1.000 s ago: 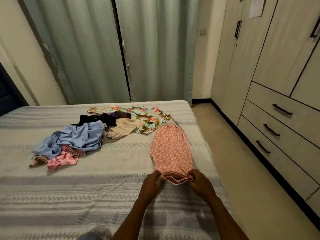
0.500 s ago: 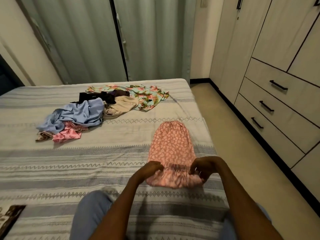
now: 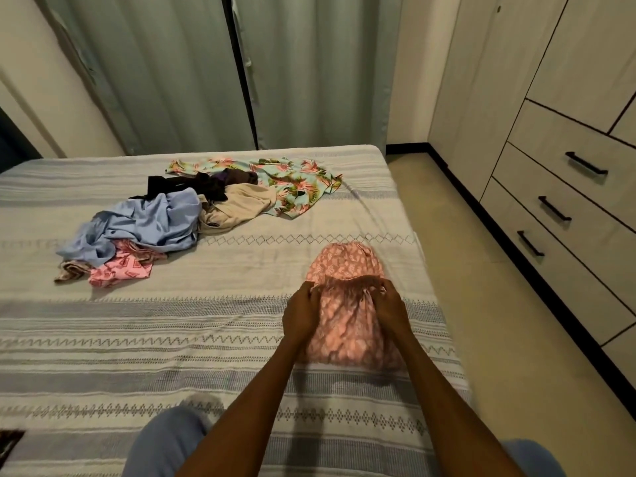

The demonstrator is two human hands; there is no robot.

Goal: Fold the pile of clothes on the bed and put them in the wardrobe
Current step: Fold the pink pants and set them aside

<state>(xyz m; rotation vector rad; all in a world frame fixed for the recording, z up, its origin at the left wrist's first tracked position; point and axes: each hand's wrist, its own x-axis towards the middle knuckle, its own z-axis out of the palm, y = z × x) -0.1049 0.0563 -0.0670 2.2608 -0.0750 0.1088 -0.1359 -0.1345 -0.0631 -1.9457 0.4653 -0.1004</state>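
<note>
Bare bedspread (image 3: 206,315) left of the hands; clothes pile (image 3: 192,215) beyond.

pink garment (image 3: 347,325): motion-blurred, print unreadable | hands: fingertips buried in its gathered edge | dark object (image 3: 9,442): cut by left edge | pile (image 3: 144,228): lower pieces hidden

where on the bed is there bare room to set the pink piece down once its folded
Bare cover lies left of the pink patterned garment, in front of the pile of clothes, and in the strip between that pile and the garment. It is crowded at the back, where the floral garment spreads. The left hand and right hand grip the pink piece near the bed's right edge.
</note>
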